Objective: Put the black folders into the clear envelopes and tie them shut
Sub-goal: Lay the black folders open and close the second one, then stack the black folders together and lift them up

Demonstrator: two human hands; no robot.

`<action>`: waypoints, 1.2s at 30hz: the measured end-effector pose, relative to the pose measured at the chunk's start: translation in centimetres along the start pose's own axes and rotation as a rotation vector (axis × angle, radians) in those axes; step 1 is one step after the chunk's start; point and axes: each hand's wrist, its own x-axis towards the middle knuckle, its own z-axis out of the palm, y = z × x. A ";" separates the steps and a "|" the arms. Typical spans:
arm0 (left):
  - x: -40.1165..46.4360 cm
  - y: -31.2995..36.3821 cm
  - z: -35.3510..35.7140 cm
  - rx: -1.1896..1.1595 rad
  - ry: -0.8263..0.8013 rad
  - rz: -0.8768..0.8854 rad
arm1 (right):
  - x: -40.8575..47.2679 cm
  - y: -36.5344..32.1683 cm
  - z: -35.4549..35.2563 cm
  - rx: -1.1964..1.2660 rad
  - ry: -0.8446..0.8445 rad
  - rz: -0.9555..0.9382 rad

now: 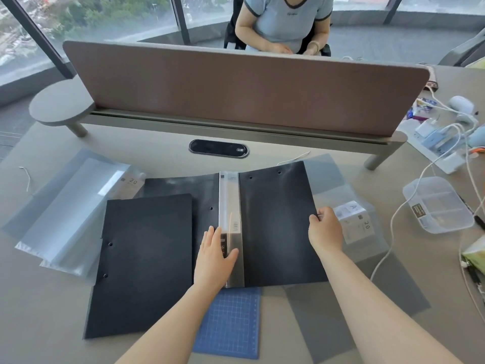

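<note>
At far left we see tall windows [23, 35] with dark frames over treetops, and grey carpet below. Our beige desk [52, 324] carries a small round side shelf [60, 103] and a brown divider panel [236, 88] across its back; a person in a pale blue top [286, 17] sits behind it. An oval cable port [218, 148] lies just before the divider.

On the left of the desk lie clear envelopes [68, 216], overlapping. Beside them rests a closed black folder [144, 264]. Our left hand [214, 256] presses flat, fingers spread, on the clear spine of an open black folder [278, 229] at centre. A blue cutting mat [231, 324] pokes out beneath it. Our right hand [325, 232] pinches the open folder's right edge, fingers curled round it. Under that edge lies another clear envelope [364, 232] with a white label. Farther right stand a clear compartment box [441, 206], white cables [393, 222] and chargers.
</note>
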 end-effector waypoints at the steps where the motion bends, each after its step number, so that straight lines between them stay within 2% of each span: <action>1: -0.1 0.1 -0.2 -0.022 -0.002 -0.001 | -0.2 -0.2 -0.3 0.006 0.003 -0.010; 13: -1.3 2.1 -4.8 -0.296 0.051 0.033 | -3.9 -3.6 -5.4 0.277 0.150 -0.196; 22: -1.7 4.0 -8.3 -0.624 -0.009 0.031 | -7.9 -8.6 -8.4 0.550 0.180 -0.335; 27: -1.8 4.8 -9.9 -0.719 -0.056 0.091 | -10.7 -11.4 -9.1 0.755 0.026 -0.415; 33: -1.5 5.0 -13.4 -0.863 0.045 0.103 | -12.7 -14.4 -9.2 0.961 -0.143 -0.523; 36: -1.3 4.5 -15.7 -0.986 -0.051 0.077 | -13.2 -15.5 -8.8 1.042 -0.195 -0.524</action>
